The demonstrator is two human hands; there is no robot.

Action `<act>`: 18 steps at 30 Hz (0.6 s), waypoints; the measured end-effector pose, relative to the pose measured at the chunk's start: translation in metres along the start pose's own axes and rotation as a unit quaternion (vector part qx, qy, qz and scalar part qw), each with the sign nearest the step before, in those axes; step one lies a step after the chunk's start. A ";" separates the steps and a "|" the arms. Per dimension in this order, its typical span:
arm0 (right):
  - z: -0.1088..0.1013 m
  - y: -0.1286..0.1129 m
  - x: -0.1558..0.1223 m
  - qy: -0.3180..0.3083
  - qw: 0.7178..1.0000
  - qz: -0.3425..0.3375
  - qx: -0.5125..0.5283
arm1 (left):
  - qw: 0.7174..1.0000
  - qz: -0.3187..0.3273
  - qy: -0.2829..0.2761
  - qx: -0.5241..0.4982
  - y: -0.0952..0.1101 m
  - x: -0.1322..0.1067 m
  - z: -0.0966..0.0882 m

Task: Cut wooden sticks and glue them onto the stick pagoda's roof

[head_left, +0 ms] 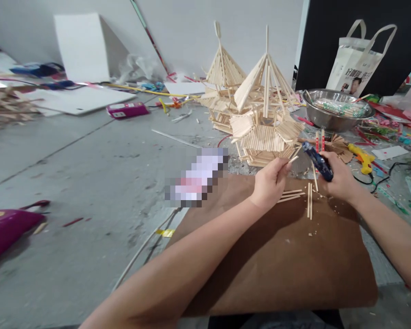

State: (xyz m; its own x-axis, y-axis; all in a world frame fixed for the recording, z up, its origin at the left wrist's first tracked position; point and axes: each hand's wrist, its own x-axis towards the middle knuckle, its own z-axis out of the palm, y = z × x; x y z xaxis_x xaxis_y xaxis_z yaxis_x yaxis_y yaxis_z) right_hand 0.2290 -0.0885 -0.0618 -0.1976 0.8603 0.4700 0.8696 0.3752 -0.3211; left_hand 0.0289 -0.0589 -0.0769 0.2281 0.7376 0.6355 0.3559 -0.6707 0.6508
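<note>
My left hand pinches a thin wooden stick, whose tip points up and to the right. In my right hand is a dark blue hand tool; its exact kind is blurred. The tool's front end is close to the stick's tip, apart from it. Below the hands, short wooden sticks and small wood crumbs lie on a brown sheet. Just beyond stands a stick-built pavilion model with a pointed roof, and a second pavilion model rises behind it.
A pixelated, phone-like device lies left of the brown sheet. A yellow glue gun with a black cord is at right, before a metal bowl of packaged sticks. Purple power-strip-like boxes and scraps lie on the grey floor.
</note>
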 end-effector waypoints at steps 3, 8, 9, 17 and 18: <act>0.005 -0.001 -0.002 -0.040 0.999 -0.006 -0.020 | 1.000 0.017 -0.008 -0.008 0.000 -0.001 0.001; 0.007 -0.007 -0.002 -0.054 0.998 -0.020 -0.025 | 0.999 0.031 -0.026 -0.005 -0.003 -0.003 0.003; 0.008 -0.008 -0.003 -0.057 0.998 -0.021 -0.025 | 0.999 0.030 -0.029 -0.002 -0.004 -0.003 0.003; 0.012 -0.005 -0.005 -0.075 0.996 -0.024 -0.027 | 0.997 0.012 -0.079 0.007 -0.005 -0.006 0.004; 0.012 -0.005 -0.005 -0.075 0.997 -0.022 -0.028 | 0.996 0.010 -0.083 0.007 -0.005 -0.006 0.004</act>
State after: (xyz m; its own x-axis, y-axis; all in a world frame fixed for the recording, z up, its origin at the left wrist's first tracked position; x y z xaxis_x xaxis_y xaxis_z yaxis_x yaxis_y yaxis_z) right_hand 0.2199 -0.0909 -0.0726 -0.2987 0.8865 0.3535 0.8811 0.3985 -0.2549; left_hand 0.0298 -0.0597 -0.0853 0.3815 0.7274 0.5704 0.3618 -0.6853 0.6320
